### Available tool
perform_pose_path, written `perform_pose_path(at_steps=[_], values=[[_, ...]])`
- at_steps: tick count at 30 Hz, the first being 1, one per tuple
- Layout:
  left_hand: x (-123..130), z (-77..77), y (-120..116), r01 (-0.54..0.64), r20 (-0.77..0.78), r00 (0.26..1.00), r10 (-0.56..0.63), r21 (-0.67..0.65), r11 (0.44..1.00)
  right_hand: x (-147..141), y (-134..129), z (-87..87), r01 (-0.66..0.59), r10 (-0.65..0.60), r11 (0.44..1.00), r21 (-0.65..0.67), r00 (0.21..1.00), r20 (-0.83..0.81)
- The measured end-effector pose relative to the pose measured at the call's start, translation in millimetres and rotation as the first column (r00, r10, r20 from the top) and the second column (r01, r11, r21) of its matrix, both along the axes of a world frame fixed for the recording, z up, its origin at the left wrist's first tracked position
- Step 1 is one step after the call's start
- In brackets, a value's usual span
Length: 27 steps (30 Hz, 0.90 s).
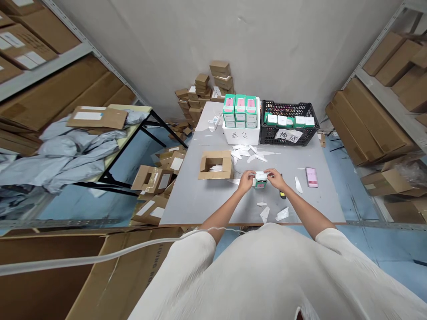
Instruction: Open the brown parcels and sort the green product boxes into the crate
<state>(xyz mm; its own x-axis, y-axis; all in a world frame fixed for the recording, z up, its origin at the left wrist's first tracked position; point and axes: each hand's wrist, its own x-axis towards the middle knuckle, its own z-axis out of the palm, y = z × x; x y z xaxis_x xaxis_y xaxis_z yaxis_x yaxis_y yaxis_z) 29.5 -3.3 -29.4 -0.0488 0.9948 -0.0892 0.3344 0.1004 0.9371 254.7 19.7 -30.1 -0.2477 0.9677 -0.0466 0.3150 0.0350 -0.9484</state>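
Note:
A small green-and-white box (260, 183) stands near the front middle of the grey table. My left hand (246, 181) has its fingers closed on the box's left side, near the white top. On the opposite side, my right hand (275, 180) grips the upper right edge. Right beside that hand lies a black-and-yellow utility knife (282, 194), partly hidden by my forearm. Scraps of white paper (265, 214) lie on the table in front of me. An open cardboard box (216, 166) with white pieces inside sits to the left of my hands.
Behind stand a white bin (240, 135) of green-and-pink boxes and a black crate (288, 137) with similar boxes. A pink phone-like item (312, 177) lies at right. Cardboard boxes (156, 195) crowd the floor left of the table. A white cable (133, 249) crosses the lower left.

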Motion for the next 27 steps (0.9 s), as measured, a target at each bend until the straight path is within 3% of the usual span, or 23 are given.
perform_pose_path(at_steps=[9,15,22,27], values=[[-1,16.7,-19,0.156,-0.102,0.983,-0.152,0.029,0.987,3,-16,12.3,-0.145,0.128,0.987,0.075,0.972,0.197],[-2,13.6,-20,0.205,-0.197,0.962,-0.187,0.076,0.976,5,-19,13.0,-0.226,0.166,0.964,0.143,0.924,0.344],[-5,7.7,-23,0.236,-0.204,0.954,-0.218,0.069,0.969,8,-32,9.5,-0.325,0.174,0.921,0.213,0.836,0.52],[-2,7.0,-22,0.213,-0.256,0.949,-0.186,0.083,0.973,-2,-31,13.0,-0.358,0.172,0.914,0.19,0.768,0.617]])
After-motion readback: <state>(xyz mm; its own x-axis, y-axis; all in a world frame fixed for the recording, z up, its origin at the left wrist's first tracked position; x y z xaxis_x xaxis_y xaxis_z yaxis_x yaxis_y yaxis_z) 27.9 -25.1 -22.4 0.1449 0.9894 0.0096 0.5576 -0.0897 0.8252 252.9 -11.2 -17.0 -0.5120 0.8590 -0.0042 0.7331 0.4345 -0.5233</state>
